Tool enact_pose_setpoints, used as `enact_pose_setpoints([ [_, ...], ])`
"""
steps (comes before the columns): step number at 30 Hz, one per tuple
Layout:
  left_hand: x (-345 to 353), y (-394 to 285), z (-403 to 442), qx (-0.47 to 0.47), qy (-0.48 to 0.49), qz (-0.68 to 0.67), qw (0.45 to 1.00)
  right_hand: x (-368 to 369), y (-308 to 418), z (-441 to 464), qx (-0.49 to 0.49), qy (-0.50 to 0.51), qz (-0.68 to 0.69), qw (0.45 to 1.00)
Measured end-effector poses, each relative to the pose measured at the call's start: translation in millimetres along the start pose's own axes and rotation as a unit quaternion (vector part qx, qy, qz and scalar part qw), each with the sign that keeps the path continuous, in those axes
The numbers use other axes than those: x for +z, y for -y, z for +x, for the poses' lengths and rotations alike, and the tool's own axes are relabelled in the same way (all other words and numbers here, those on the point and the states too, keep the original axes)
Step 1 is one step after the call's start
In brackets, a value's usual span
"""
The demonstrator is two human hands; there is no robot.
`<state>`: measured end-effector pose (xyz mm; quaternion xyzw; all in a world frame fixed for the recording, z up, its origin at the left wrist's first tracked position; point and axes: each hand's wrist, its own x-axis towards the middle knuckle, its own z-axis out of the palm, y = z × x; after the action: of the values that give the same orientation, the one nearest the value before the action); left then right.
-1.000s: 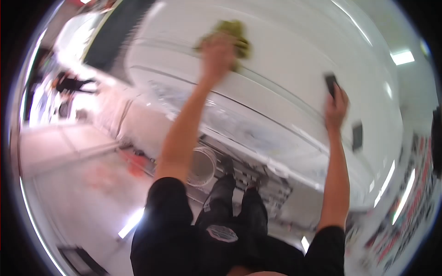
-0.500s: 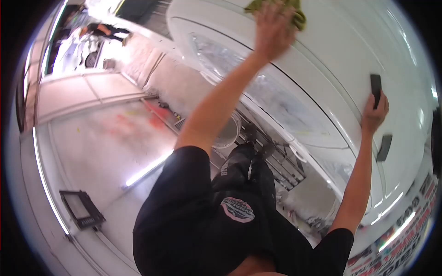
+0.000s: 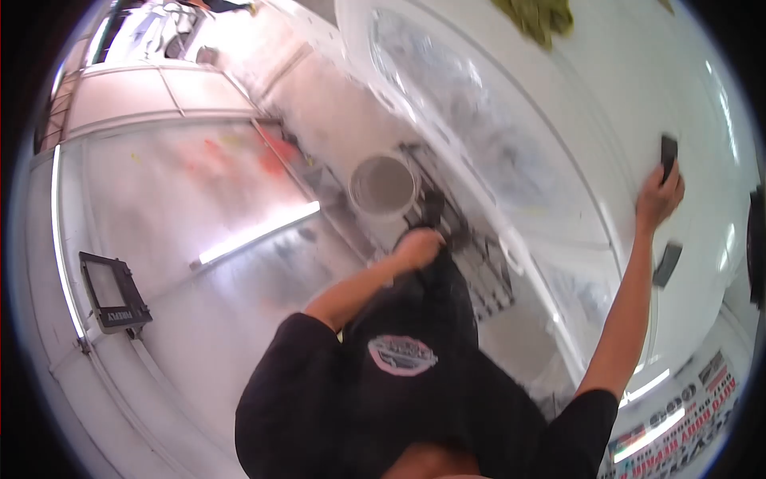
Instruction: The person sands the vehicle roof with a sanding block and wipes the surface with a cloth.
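Note:
My right hand (image 3: 661,195) grips a black sanding block (image 3: 669,148) against the white car panel (image 3: 614,104). A second dark block (image 3: 667,265) lies on the panel just below that wrist. My left hand (image 3: 420,248) is down in front of my dark trousers, its fingers curled; what they hold, if anything, is hidden. At the top of the view, an olive-green cloth (image 3: 542,17) rests crumpled on the panel, apart from both hands.
A round bucket (image 3: 383,185) stands on the floor beyond my left hand, beside a dark slatted rack (image 3: 488,279). Clear plastic film (image 3: 479,120) covers the car's window area. At left are a floodlight (image 3: 114,293) and a paint-stained wall panel (image 3: 215,168).
My left hand has let go of the green cloth and come down to my trousers. My right hand still holds the block. The view has shifted.

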<state>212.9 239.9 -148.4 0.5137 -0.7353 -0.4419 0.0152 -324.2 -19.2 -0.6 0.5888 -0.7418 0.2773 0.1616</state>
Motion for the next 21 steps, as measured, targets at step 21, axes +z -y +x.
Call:
enact_pose_setpoints([
  [21,-166.4,-121.6,113.8,0.052,-0.331,-0.022,0.942,0.5,9.0,-1.3,0.017,-0.042,0.013,0.999],
])
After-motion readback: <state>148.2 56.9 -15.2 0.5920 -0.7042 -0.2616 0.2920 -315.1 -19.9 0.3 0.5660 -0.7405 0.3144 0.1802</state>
